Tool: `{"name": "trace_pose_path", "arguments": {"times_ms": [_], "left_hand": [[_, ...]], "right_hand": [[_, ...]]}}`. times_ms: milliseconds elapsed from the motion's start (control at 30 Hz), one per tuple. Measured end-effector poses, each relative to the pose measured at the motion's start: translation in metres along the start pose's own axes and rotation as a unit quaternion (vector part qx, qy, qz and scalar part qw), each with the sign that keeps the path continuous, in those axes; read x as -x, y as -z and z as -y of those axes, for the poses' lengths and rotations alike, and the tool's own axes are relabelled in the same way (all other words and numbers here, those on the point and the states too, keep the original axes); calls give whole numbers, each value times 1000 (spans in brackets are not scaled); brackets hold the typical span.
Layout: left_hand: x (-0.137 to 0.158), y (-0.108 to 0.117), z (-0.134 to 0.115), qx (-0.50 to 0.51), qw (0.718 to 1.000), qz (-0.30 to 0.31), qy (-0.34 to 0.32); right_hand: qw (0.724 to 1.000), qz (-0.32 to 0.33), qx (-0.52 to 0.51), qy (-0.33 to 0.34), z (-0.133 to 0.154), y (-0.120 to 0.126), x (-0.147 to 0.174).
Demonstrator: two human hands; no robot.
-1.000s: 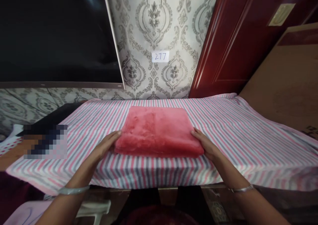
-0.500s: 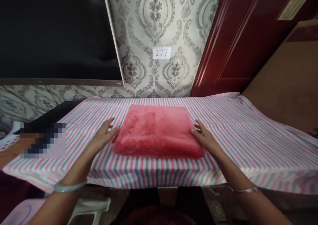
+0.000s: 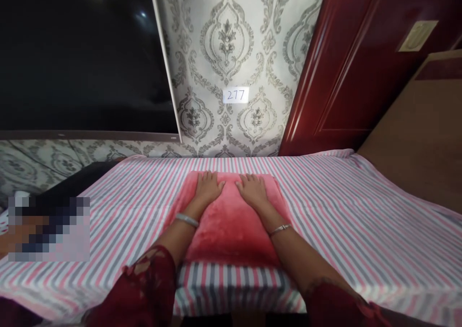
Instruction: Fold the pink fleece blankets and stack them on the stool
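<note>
A plush pink-red blanket (image 3: 231,226), folded into a flat rectangle, lies on the striped cloth in front of me. My left hand (image 3: 209,187) rests flat on the far left part of it, palm down with the fingers stretched forward. Beside it, my right hand (image 3: 252,190) lies the same way on the far right part. A strip of blanket shows between the two thumbs. Both forearms pass over the sides of the blanket and hide parts of its edges.
A pink, grey and white striped cloth (image 3: 335,211) covers the table. Behind are a patterned wall with a paper marked 277 (image 3: 236,94), a large dark screen (image 3: 83,62) and a red door (image 3: 346,67). Brown cardboard (image 3: 422,130) stands at the right. A pixelated patch covers something at left.
Both hands have moved from the blanket's left and right sides onto its top, toward the far edge. The view has tilted, so the wall and screen sit lower.
</note>
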State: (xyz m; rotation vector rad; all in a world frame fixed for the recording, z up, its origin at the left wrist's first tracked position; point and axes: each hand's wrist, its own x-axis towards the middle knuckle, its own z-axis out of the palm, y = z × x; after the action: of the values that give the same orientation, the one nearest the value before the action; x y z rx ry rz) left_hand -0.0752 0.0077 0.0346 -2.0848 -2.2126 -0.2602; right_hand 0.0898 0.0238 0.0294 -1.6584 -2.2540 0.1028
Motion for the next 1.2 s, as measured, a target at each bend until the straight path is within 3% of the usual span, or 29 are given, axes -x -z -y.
{"name": "trace_pose_path", "arguments": {"times_ms": [167, 367, 567, 667, 833, 1067, 1200], "left_hand": [[4, -25, 11, 1, 1000, -18, 1], [2, -22, 6, -4, 1000, -14, 11], [1, -17, 20, -27, 999, -18, 34], [0, -9, 32, -20, 997, -7, 75], [2, 2, 50, 83, 977, 19, 197], [-4, 6, 61, 131, 957, -4, 258], [-16, 8, 68, 158, 941, 2, 300]], "right_hand": [[1000, -22, 2, 13, -15, -28, 5], [1000, -25, -3, 12, -14, -28, 1], [1000, -21, -3, 2, -16, -22, 4], [999, -21, 11, -25, -27, -17, 4], [995, -18, -4, -99, -50, -14, 7], [979, -68, -40, -189, -60, -7, 20], [974, -114, -37, -191, -58, -2, 25]]}}
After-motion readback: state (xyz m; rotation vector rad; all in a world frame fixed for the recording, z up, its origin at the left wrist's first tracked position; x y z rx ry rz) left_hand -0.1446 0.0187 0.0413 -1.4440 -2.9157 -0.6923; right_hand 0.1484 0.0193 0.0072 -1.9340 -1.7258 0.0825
